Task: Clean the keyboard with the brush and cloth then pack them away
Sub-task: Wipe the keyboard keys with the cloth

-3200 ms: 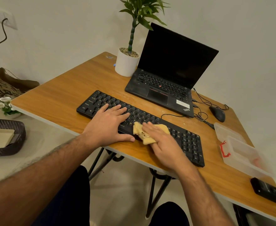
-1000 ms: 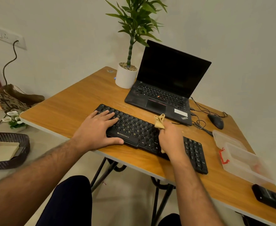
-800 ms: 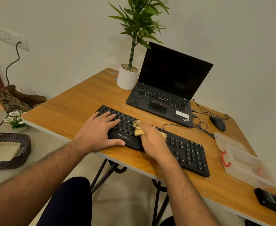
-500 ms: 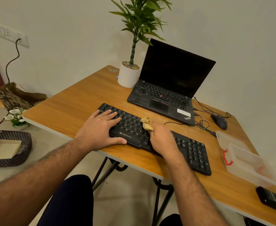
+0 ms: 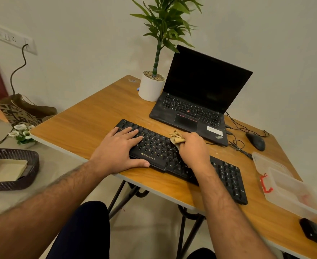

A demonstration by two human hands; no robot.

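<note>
Head cam, going L to R. Off the surface at far L, on the floor: dark woven basket (image 5: pixel 11 169) w/ a pale tray inside, a small bunch of white flowers (image 5: pixel 22 134), a printed paper bag (image 5: pixel 21 111) under the wall socket. None look part of the job.

Left hand (image 5: pixel 119 151) lies flat on the L end of the black Zebronics keyboard (image 5: pixel 227 174), fingers spread over the keys, thumb along the front edge. Prob. there as a brace so the board doesn't skate across the wooden surface (image 5: pixel 90 124) while the other hand rubs.

White pot w/ a green plant (image 5: pixel 151 86) stands at the back, beside the open black laptop (image 5: pixel 197 101); both well apart from the wiping.

Right hand (image 5: pixel 194 150) sits over the keyboard's middle, fingers curled round the small tan cloth (image 5: pixel 176 137), which is bunched and sticks out at the fingertips, near the far key rows. Bunching gives a firm pad to work between keys, I'd say. Wiping step in hand; R part of the board, numpad incl., prob. yet to do.

Further R: black mouse (image 5: pixel 256 141) w/ cable, then a clear plastic box w/ red clip (image 5: pixel 285 184), likely where the kit gets packed. Something reddish shows through its wall; can't tell if it's the brush. A black object (image 5: pixel 316 233) sits at the near R corner.
</note>
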